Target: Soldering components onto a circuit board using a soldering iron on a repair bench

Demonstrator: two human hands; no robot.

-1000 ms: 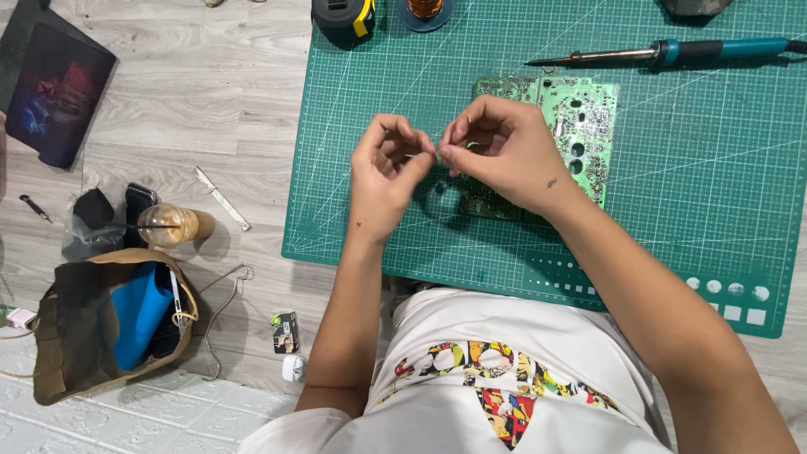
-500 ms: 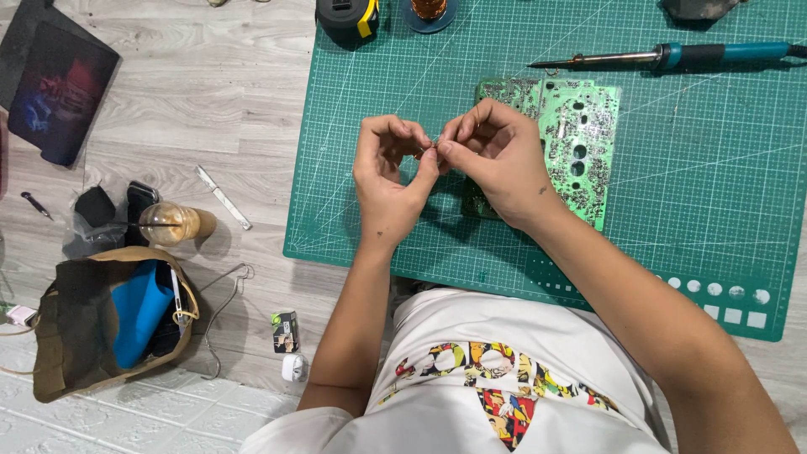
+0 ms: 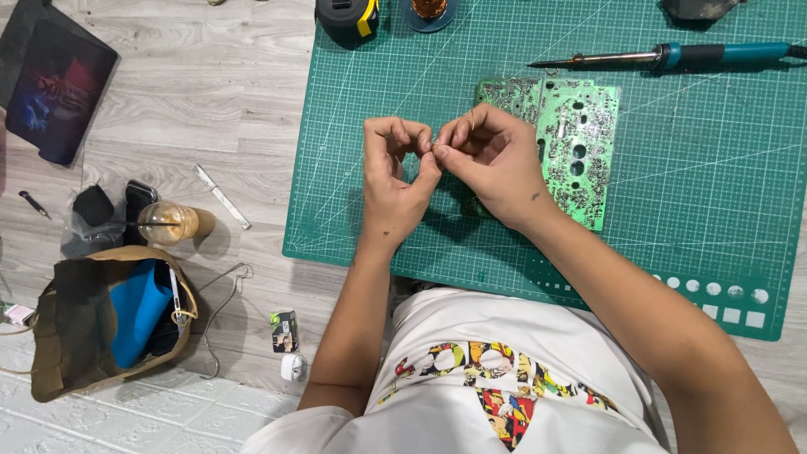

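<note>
My left hand and my right hand meet fingertip to fingertip above a green cutting mat. Together they pinch a small thin piece, too small to make out, maybe a fine wire. A green circuit board lies on the mat just behind and under my right hand, which hides part of it. A soldering iron with a teal handle lies on the mat beyond the board, its tip pointing left.
A yellow-black tape measure and a coil of copper wire sit at the mat's far edge. On the wooden floor to the left are a dark pad, a small jar, a metal blade tool and a brown bag with a blue item.
Both hands stay joined at the fingertips and have drifted slightly away from my body over the mat. The fingers have shifted a little on the small piece.
</note>
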